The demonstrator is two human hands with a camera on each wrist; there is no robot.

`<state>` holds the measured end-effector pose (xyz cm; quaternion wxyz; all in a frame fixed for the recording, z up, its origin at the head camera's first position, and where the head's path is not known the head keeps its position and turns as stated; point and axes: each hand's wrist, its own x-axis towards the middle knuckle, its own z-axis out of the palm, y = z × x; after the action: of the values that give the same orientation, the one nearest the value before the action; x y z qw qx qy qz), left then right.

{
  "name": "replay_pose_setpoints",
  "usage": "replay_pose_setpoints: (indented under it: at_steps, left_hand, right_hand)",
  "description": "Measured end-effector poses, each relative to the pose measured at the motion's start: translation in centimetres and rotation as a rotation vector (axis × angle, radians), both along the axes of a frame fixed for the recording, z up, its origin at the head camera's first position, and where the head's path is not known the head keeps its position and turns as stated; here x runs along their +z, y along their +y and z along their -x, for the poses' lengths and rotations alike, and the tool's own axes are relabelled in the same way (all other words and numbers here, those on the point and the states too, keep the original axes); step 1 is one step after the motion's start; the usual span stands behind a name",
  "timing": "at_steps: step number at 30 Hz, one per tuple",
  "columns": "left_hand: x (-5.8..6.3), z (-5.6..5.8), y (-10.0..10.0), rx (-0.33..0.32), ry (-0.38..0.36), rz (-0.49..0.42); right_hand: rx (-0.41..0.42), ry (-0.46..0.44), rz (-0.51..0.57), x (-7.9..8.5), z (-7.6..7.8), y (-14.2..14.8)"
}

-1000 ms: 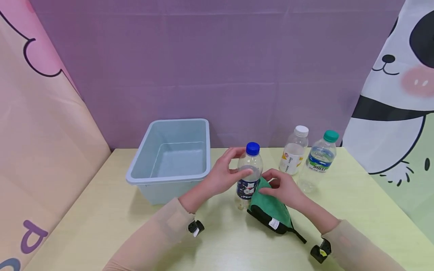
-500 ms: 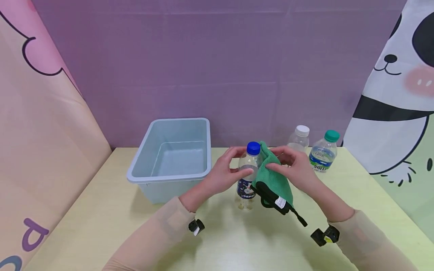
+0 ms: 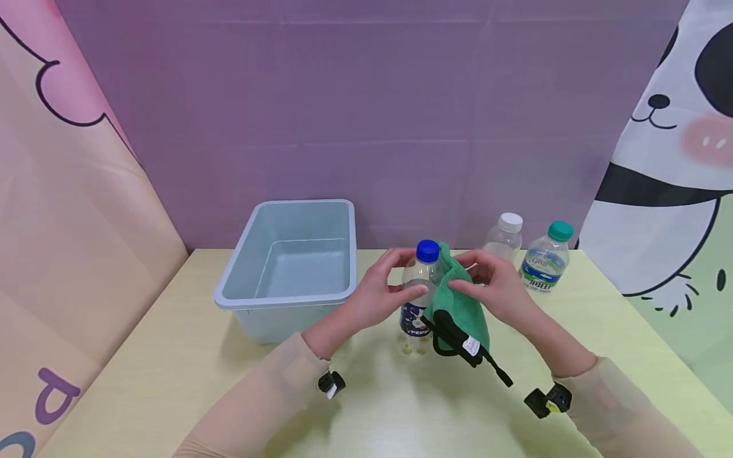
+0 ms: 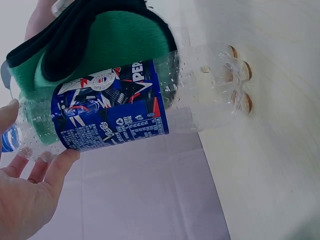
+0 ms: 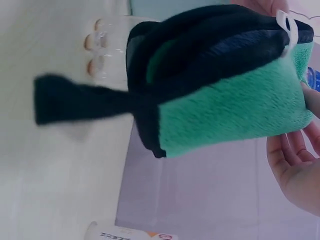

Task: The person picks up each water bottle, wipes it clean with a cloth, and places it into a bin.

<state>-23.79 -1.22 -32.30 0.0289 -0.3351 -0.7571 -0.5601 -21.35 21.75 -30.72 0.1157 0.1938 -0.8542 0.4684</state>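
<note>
A clear plastic bottle (image 3: 415, 320) with a blue cap and a dark blue Pepsi label stands upright on the table. My left hand (image 3: 375, 294) grips its upper part, thumb in front and fingers behind. Pinched in my right hand (image 3: 502, 289) is a folded green towel (image 3: 460, 304) with a black border and a hanging black loop. It lies against the bottle's right side and covers part of it. In the left wrist view, the towel (image 4: 130, 40) sits against the bottle's wall (image 4: 192, 90), above the label.
A light blue plastic bin (image 3: 286, 299) stands left of the hands; I see nothing inside it. Behind my right hand stand a white-capped bottle (image 3: 506, 238) and a green-capped bottle (image 3: 544, 259). A purple curtain (image 3: 366, 127) hangs behind the table (image 3: 172, 381).
My right hand has moved up and slightly right, lifting the towel higher along the bottle, then stayed nearly still. The left hand and the bottle have kept their place.
</note>
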Motion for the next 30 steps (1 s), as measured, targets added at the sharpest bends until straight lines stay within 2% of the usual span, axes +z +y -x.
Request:
replay_pose_setpoints:
  at_steps: [7,11,18,24,30]
  left_hand:
    - [0.1,-0.1,-0.1,-0.001,-0.022,0.009]
    - [0.1,-0.1,-0.1,0.001,-0.042,0.016]
    - [0.1,-0.1,0.0,0.003,-0.044,0.013]
    - [0.1,-0.1,0.1,0.005,-0.042,0.017]
    - [0.0,-0.2,0.1,0.010,-0.046,0.030]
  right_hand:
    - [0.103,-0.089,0.009,-2.0,0.3,0.2]
    - [0.154,-0.156,-0.043,-3.7,0.7,0.1]
    - [0.203,-0.201,-0.142,-6.2,1.4,-0.1]
    - [0.182,-0.205,-0.169,-6.7,1.4,-0.2]
    - [0.161,-0.180,-0.156,-5.9,1.1,-0.1]
